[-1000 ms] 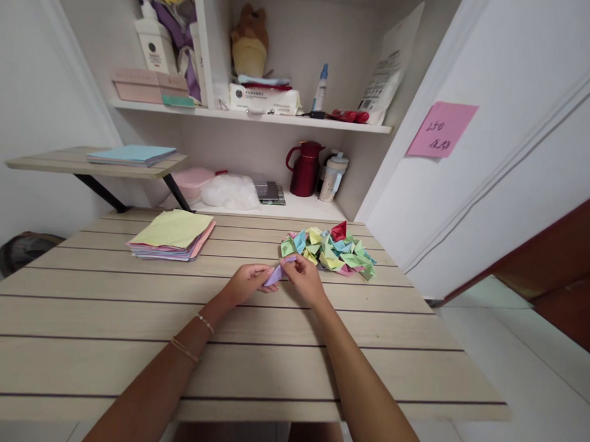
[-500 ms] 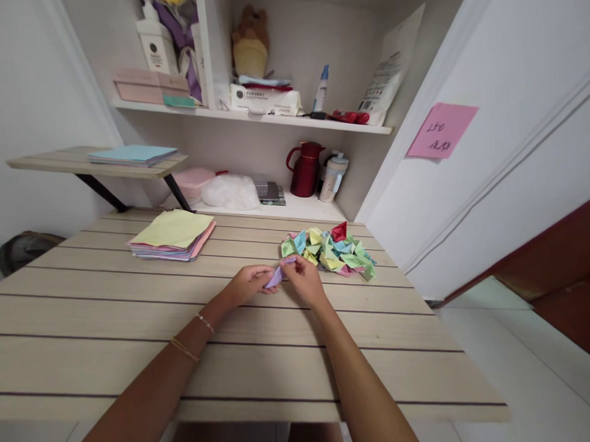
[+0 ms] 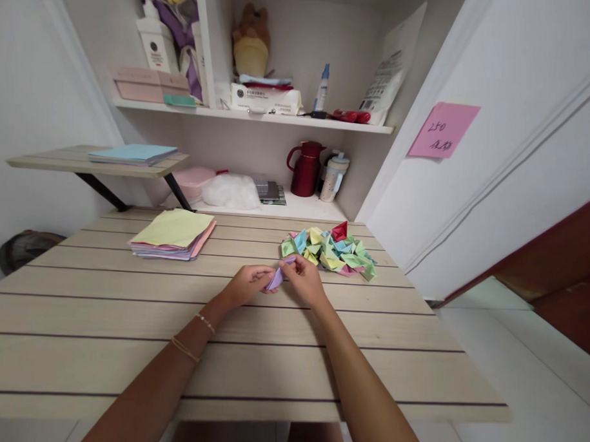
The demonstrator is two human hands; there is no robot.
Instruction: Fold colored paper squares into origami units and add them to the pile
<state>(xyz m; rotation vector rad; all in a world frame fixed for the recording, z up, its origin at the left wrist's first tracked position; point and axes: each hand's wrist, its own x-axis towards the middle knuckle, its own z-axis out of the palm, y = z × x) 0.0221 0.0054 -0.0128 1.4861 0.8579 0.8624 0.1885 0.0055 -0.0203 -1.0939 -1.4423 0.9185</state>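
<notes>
Between my two hands, above the middle of the table, is a small folded piece of purple paper [image 3: 277,280]. My left hand [image 3: 249,285] is closed on its lower left part, thumb on top. My right hand [image 3: 303,277] pinches its upper right end. Parts of the paper are hidden behind the fingers. Just beyond my right hand lies a heap of folded paper boats [image 3: 330,251] in green, yellow, blue and pink, with a red one [image 3: 340,231] on top at the back.
A stack of coloured paper squares [image 3: 173,233], yellow uppermost, lies at the table's left. Blue paper [image 3: 133,153] rests on a small raised shelf [image 3: 79,162]. Behind stand a dark red jug [image 3: 306,170] and a pale tumbler [image 3: 334,177]. A pink note [image 3: 443,131] hangs at the right.
Both hands stay in nearly the same place. The purple paper between them has tilted slightly, and the left fingers have shifted a little on it.
</notes>
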